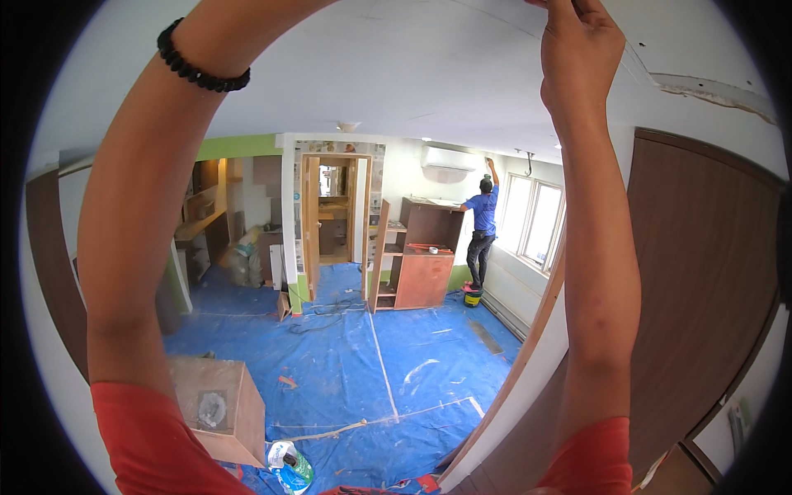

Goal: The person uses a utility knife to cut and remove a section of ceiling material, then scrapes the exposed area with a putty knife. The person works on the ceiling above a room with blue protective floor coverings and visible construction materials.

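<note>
Both my arms, in red sleeves, reach up toward the white ceiling (396, 74). A black beaded bracelet (198, 73) circles my left forearm, and my left hand lies beyond the upper edge. At the top right, my right hand (582, 45) is raised close to the ceiling with its fingers closed. Its fingertips are cut off by the upper edge, so anything pinched in them is hidden. Right of this hand, a rough strip (714, 92) with small dark holes runs along the ceiling.
A blue sheet (346, 355) covers the floor. Below left stands a wooden box (247, 404) beside a white-and-green bag (289, 466). Across the room a person in blue (483, 214) stands on a bucket (472, 299) by a wooden cabinet (425, 280). A dark wood panel (701, 289) rises right.
</note>
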Tool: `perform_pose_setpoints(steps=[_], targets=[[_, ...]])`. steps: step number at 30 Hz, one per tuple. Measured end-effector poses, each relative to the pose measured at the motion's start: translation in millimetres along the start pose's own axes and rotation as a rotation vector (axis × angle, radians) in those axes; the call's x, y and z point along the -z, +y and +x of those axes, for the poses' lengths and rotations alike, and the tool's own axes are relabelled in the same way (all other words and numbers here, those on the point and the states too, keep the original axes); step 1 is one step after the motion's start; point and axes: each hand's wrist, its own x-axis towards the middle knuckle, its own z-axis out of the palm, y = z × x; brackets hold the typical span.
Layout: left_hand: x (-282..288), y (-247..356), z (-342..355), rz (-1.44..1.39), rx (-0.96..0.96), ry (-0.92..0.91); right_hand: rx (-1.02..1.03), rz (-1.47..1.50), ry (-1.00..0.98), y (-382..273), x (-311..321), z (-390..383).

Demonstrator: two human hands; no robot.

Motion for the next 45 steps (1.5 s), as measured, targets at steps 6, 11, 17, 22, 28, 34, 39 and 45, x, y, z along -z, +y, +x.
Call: perform_pose_setpoints(steps=[6, 11, 17, 22, 28, 34, 39, 45], targets=[[7.4, 0.8, -14.2, -0.079, 0.083, -0.035, -0.013, -0.072, -0.018, -9.9, 3.9, -2.6], [15.5, -6.9, -21.6, -0.011, -0.034, -0.002, -0.117, -0.049, -0.007, -12.4, 0.0, -2.5], [16.5, -9.1, -13.9, -0.042, 0.033, -0.055, -0.062, -0.012, -0.037, -9.7, 0.7, 0.7], [2.5, -2.0, -13.8, 0.226, -0.167, 0.179, -0.063, -0.021, -0.034, -5.2, 4.4, 0.6], [-13.8, 0.7, -13.0, 0.233, -0.064, 0.067, -0.022, -0.041, -0.045, -4.5, 4.2, 0.4], [-45.7, 16.0, -17.7, 0.018, 0.041, -0.027, 0.047, -0.029, -0.137, -3.0, 15.6, -2.3], [-25.8, 2.9, -36.9, -0.132, 0.135, -0.022, 0.043, -0.129, -0.179, -7.0, 21.0, 0.3], [-13.1, -5.8, -43.0, -0.374, 0.218, 0.023, 0.105, -0.169, -0.13, 0.1, 25.6, -5.6]])
